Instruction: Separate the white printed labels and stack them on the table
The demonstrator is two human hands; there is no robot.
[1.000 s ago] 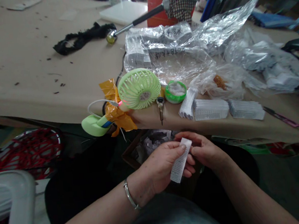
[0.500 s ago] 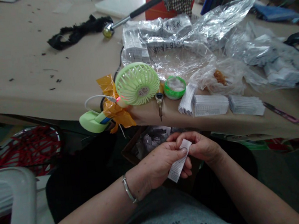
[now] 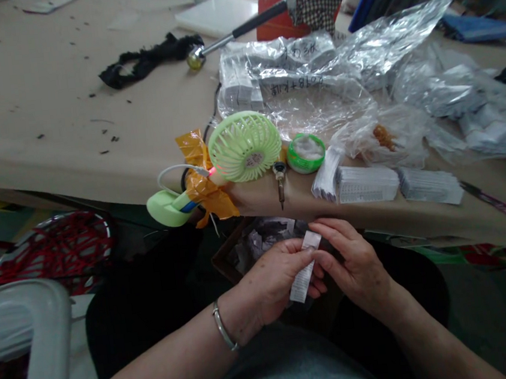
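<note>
Over my lap, below the table edge, my left hand pinches a narrow white printed label between thumb and fingers. The label slants, its upper end toward the table. My right hand is beside that upper end, fingers stretched and thumb apart, the thumb tip close to the label's edge; whether it touches I cannot tell. Beneath the hands is an open cardboard box with paper scraps in it. Stacks of similar labels stand along the table edge, above my right hand.
A green fan is taped at the table edge. Beside it a soldering iron points its tip toward me, next to a green round tub. A pink-handled tool lies right. Clear plastic bags lie behind. A red-webbed seat stands left.
My right hand has opened and drawn back to the right from the label. My left hand still holds the label. The whole view has shifted slightly.
</note>
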